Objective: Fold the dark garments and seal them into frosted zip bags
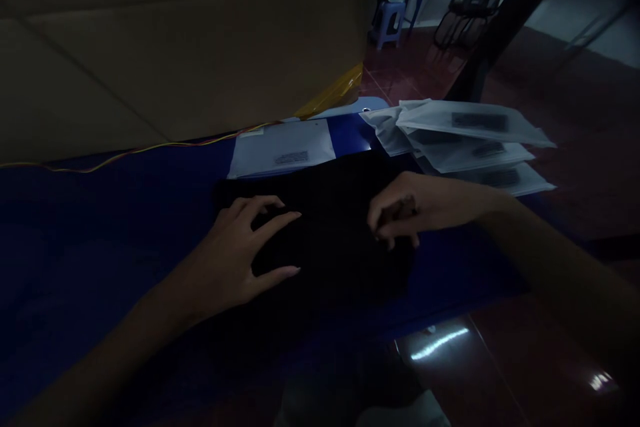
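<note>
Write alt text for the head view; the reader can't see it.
A person's left hand is spread over a black, cloth-like item on a blue surface, the right hand curled at its right side. A flat white packet lies behind; translucent bags are stacked farther right.

Left fingers [276,224] spread wide; right fingers [381,205] curl.

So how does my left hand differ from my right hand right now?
Your left hand has its fingers spread, while your right hand has its fingers curled in. The left is over the left part of the black item; the right is at its right side. Both are bare. Whether the right pinches anything is too dark to tell.
</note>
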### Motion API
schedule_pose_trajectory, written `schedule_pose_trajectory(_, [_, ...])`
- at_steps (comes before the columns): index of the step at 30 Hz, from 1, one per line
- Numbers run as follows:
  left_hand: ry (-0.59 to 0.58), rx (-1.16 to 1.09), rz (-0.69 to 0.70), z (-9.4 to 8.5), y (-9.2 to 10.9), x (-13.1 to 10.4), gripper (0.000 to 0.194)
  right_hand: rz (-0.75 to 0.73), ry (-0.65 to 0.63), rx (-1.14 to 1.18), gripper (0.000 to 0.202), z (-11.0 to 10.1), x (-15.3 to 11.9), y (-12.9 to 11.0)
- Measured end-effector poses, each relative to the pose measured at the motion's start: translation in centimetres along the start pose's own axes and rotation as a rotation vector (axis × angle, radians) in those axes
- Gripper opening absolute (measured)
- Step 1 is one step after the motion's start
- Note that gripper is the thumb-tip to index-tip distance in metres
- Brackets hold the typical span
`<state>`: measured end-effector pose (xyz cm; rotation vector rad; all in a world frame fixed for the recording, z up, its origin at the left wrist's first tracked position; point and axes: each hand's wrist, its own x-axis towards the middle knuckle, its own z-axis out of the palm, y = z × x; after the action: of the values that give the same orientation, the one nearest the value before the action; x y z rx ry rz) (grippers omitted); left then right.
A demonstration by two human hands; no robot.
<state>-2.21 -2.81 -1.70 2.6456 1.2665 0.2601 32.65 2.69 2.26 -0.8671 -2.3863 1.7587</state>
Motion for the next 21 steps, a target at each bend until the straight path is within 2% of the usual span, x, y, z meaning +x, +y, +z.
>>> schedule_pose_trajectory(1, [-0.002,0.030,0.008,0.1,0.1,0.0,0.077,-0.001,0.122,-0.046,0.016,0.1,0.4,0.3])
schedule_pose_trajectory(3, [-0.013,0.066,0.045,0.4,0.2,0.0,0.085,-0.033,0.364,-0.290,0.012,0.5,1.1,0.9])
schedule_pose_trajectory(5, [-0.034,0.075,0.093,0.8,0.3,0.1,0.093,-0.017,0.504,-0.602,0.010,0.8,1.7,1.4])
schedule_pose_trajectory(8, [-0.088,0.066,0.106,1.1,0.3,0.1,0.100,0.054,0.509,-0.813,0.011,1.1,1.8,1.6])
schedule_pose_trajectory(12, [-0.156,0.059,0.069,0.9,0.0,-0.1,0.103,0.179,0.461,-0.928,0.023,1.2,1.1,1.4])
schedule_pose_trajectory(15, [-0.180,0.065,0.059,0.6,-0.2,-0.2,0.103,0.194,0.482,-0.955,0.029,1.4,1.2,1.4])
schedule_pose_trajectory(18, [-0.153,0.064,0.061,0.7,-0.1,-0.1,0.104,0.095,0.674,-0.907,0.024,2.1,1.7,1.4])
schedule_pose_trajectory(20, [-0.125,0.066,0.062,1.0,0.1,0.0,0.103,-0.072,0.775,-0.844,0.025,2.8,2.2,1.3])
schedule_pose_trajectory(21, [-0.113,0.068,0.065,1.1,0.2,0.0,0.102,-0.172,0.767,-0.810,0.031,3.2,2.3,1.2])
